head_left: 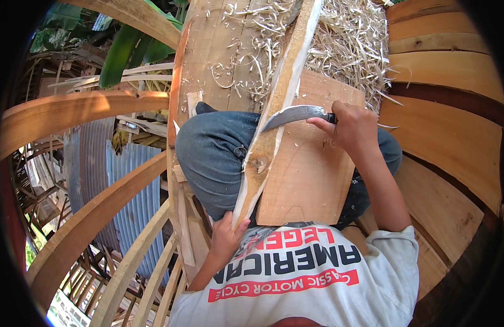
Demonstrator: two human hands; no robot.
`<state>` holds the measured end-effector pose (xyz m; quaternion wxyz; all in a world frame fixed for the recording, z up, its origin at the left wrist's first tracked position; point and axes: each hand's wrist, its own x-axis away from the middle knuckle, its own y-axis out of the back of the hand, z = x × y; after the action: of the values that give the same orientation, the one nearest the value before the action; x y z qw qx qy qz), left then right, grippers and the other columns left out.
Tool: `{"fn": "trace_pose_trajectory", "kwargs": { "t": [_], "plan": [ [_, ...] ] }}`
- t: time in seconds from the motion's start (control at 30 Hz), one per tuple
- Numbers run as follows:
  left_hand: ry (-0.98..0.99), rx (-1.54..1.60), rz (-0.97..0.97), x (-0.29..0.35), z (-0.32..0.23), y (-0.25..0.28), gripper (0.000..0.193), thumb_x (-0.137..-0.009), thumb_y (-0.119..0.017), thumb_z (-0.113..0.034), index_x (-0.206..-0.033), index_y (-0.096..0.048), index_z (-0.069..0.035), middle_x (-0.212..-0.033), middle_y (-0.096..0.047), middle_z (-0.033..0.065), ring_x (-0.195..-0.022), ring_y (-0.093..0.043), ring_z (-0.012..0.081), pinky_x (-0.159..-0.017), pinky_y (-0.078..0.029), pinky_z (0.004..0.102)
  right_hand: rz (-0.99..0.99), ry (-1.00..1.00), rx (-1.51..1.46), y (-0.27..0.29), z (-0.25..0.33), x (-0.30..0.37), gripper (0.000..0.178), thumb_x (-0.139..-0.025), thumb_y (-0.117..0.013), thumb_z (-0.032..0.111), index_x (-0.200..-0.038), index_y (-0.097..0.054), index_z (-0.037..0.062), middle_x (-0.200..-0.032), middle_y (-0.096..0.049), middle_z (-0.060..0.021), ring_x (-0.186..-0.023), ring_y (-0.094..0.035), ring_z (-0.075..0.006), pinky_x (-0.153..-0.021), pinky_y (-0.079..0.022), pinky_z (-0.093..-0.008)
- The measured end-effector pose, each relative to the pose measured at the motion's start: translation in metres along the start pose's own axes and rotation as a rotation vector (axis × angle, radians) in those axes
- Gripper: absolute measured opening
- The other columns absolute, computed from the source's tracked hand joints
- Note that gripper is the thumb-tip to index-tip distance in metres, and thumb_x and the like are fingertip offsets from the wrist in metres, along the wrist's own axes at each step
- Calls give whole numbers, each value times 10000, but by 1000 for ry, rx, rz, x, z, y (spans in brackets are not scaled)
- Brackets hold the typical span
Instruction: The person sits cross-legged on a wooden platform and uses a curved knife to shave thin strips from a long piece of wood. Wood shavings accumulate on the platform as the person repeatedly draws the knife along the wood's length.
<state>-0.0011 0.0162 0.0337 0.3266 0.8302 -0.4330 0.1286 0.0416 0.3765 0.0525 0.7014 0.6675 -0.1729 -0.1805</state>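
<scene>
A long strip of wood or bamboo (271, 131) slants from my lap up past the top of the view, its face tan with pale cut edges. Near its lower end, my left hand (226, 235) is closed around it. My right hand (354, 126) grips the dark handle of a curved knife (295, 115). The blade points left and lies across the strip, its tip over the strip's face. Beneath knife and strip, a flat wooden board (306, 174) rests on my lap between my knees.
Curly wood shavings (350, 49) are heaped beyond the board, with more scattered over the planks (208, 60). Curved timber ribs (88, 109) stand at the left, with corrugated metal sheets (135, 196) below. Planking (443, 147) rises along the right side.
</scene>
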Motion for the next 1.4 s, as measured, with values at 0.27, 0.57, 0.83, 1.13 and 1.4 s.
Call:
{"fn": "trace_pose_trajectory", "kwargs": {
  "t": [0.27,0.57,0.83,1.13,1.4],
  "plan": [
    [11,-16,-8,1,9,-5,391,-854,-643,-336,-833,-521,36,-695,-578,254,-680,-580,456,-550,-451,420,-119,46,15,-21,-8,-13,657,-726,-559,710,-523,-516,86,-436,-493,-61,-375,-514,-223,-378,-393,-321],
    [-50,-36,-49,2,17,-9,404,-866,-616,-365,-896,-531,29,-682,-577,251,-671,-599,447,-548,-468,433,-135,-448,-44,-28,-80,-95,835,-769,-385,796,-574,-596,13,-527,-569,-144,-543,-619,-294,-524,-490,-407],
    [56,-37,44,3,20,-3,413,-912,-521,-389,-851,-522,19,-604,-552,225,-617,-607,415,-516,-452,423,-35,-402,-424,-4,-28,-27,653,-797,-565,628,-608,-626,7,-478,-522,-123,-466,-555,-262,-468,-417,-373],
    [82,101,-77,8,29,-11,354,-951,-425,-279,-774,-526,10,-514,-467,111,-459,-509,225,-482,-384,328,73,-211,-524,7,15,44,607,-766,-616,597,-613,-620,10,-502,-550,-116,-474,-576,-273,-467,-448,-353],
    [149,230,-42,3,27,-9,482,-935,-473,-425,-789,-573,23,-536,-418,21,-544,-409,80,-485,-347,286,74,-143,-309,9,6,32,642,-752,-595,635,-571,-585,19,-524,-566,-134,-479,-577,-276,-475,-455,-356]
  ]
}}
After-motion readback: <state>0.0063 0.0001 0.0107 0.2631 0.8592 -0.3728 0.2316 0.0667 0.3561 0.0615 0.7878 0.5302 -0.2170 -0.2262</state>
